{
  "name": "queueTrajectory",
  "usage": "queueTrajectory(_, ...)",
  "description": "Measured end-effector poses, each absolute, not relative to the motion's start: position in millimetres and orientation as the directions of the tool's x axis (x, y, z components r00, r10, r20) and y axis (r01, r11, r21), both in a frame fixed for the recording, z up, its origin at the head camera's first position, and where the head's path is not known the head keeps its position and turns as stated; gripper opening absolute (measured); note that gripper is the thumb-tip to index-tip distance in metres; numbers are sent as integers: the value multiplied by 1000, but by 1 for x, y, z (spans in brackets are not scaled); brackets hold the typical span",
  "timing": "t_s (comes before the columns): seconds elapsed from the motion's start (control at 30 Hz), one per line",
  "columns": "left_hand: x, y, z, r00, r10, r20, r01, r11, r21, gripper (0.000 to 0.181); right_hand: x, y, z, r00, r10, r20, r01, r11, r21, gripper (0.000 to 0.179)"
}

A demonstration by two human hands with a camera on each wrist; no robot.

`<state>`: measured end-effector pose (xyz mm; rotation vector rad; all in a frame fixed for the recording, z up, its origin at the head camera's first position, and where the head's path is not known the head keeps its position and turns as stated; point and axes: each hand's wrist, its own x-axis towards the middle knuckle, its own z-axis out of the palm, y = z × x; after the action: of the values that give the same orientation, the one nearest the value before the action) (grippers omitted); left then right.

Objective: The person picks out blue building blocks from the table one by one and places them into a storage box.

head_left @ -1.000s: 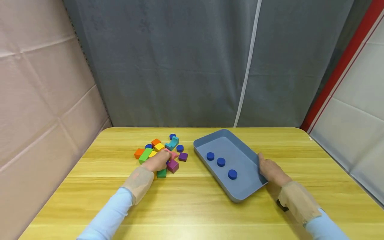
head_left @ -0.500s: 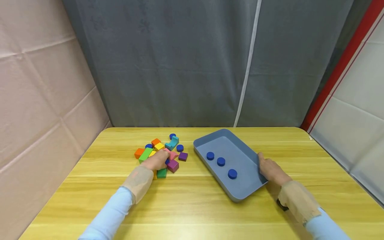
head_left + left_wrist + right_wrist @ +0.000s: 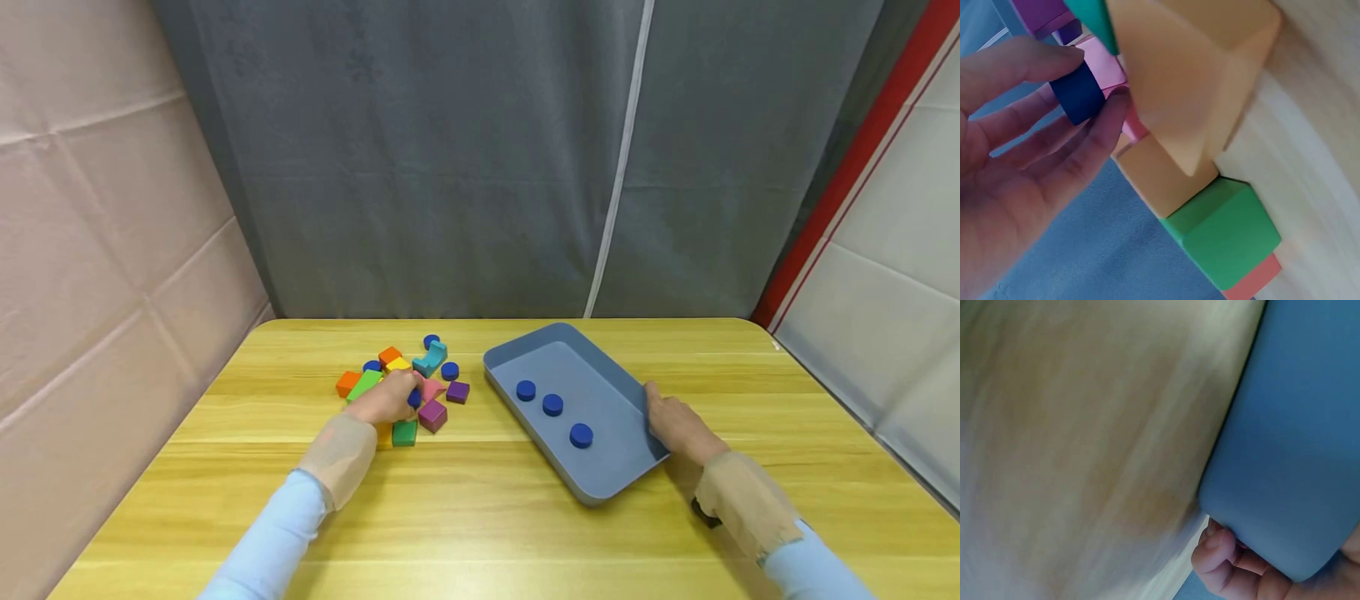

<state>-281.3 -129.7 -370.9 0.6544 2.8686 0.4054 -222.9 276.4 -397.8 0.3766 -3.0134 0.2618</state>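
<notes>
My left hand [image 3: 386, 398] pinches a dark blue disc-shaped block [image 3: 1077, 94] between thumb and fingertips, just over a pile of coloured toy blocks. Around it lie a pink triangular block [image 3: 432, 389], a purple block [image 3: 432, 416] and a green block [image 3: 404, 432]; my hand hides part of the pile. At the right, my right hand [image 3: 678, 425] grips the side of a grey-blue tray [image 3: 615, 462]. In the right wrist view its curled fingers [image 3: 1216, 553] show at the tray's corner. Inside the tray, three blue disc blocks [image 3: 552, 405] lie apart in a slanting row.
More blue discs [image 3: 450, 372] lie at the pile's far side, beside a light-blue curved block [image 3: 431, 359]. Orange blocks [image 3: 348, 383] and a light-green block [image 3: 363, 386] lie at its left. A grey curtain [image 3: 450, 167] hangs behind the wooden table [image 3: 480, 542].
My left hand has drawn slightly back and up with the blue disc between its fingers, which now shows more clearly. The right hand and the tray have stayed in place.
</notes>
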Motion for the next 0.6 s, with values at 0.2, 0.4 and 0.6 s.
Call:
queueTrajectory(0.2,-279,-129,-363,-903,406,-144,344,881,326,31,-223,277,-399,-963,-240,121,-257,954,-152,18)
queueTrajectory(0.4,-279,-127,-358,-902,404,-150,335,876,348,35,-225,277,-399,-967,-232,101,-246,956,-162,17)
queueTrajectory(0.6,-278,-126,-356,-896,435,-91,380,856,351,33,-225,277,-400,-968,-230,97,-242,959,-149,18)
